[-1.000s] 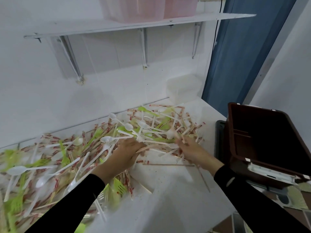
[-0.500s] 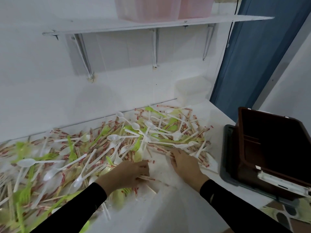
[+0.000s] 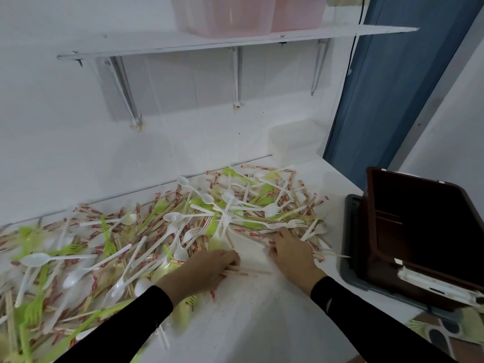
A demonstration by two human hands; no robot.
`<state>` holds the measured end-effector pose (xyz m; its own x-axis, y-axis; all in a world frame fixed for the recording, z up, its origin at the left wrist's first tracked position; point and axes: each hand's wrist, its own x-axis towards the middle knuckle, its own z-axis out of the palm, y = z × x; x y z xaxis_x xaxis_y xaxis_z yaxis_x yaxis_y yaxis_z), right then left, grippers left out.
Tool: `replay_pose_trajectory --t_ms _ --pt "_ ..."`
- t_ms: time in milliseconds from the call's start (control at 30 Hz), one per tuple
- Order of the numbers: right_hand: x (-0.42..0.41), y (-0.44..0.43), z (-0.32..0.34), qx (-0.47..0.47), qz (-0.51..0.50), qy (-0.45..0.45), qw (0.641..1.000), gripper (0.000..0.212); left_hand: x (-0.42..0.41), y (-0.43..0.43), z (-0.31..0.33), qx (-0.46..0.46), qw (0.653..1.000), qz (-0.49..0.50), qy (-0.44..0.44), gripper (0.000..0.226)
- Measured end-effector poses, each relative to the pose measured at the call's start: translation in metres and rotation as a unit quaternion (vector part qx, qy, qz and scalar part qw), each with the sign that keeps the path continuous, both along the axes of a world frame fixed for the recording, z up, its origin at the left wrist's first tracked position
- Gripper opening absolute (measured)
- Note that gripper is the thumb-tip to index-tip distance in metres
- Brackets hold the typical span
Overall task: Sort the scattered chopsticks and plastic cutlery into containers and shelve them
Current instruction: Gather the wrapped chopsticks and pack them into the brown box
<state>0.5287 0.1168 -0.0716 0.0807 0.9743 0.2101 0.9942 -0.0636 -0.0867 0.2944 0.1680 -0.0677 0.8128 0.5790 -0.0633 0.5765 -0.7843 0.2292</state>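
We are barely started; our left hand (image 3: 207,271) curls round a few chopsticks (image 3: 246,272); our right hand (image 3: 290,254) lies flat-fingered against the pile (image 3: 225,205) on the counter (image 3: 248,323); the bin (image 3: 387,205) looks empty.

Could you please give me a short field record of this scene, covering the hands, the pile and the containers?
left hand: grips bare chopsticks on the counter
right hand: lies flat on wrapped chopsticks at the pile's edge
pile: white spoons and forks, green forks, chopsticks, mixed
brown bin: open, right of the pile
shelf: holds pink containers
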Motion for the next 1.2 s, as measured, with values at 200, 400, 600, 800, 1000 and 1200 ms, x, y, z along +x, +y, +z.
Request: replay_pose_trajectory --t_ms 200,400,600,800,1000,1200 --pt "0.008 0.008 0.033 -0.089 -0.018 0.191 0.977 0.028 0.01 0.019 0.005 0.062 0.991 0.106 0.061 0.037" --pt "0.026 0.009 0.061 -0.071 0.043 0.407 0.91 0.038 0.01 0.024 -0.001 0.092 0.991 0.087 0.036 0.022" --pt "0.024 0.007 0.073 0.061 -0.007 0.597 0.8 0.023 0.017 0.028 0.001 0.073 0.981 0.089 -0.153 0.019" --pt "0.011 -0.002 0.073 0.14 0.023 0.689 0.711 0.022 0.037 0.033 0.051 0.028 0.925 0.137 -0.352 0.02" --pt "0.004 -0.011 0.058 0.138 0.041 0.656 0.741 0.012 0.059 0.02 0.089 -0.141 0.809 0.199 -0.535 0.026" --pt "0.004 -0.021 0.021 0.051 0.013 0.626 0.778 0.019 0.069 0.007 0.068 -0.214 0.788 0.228 -0.53 0.035"
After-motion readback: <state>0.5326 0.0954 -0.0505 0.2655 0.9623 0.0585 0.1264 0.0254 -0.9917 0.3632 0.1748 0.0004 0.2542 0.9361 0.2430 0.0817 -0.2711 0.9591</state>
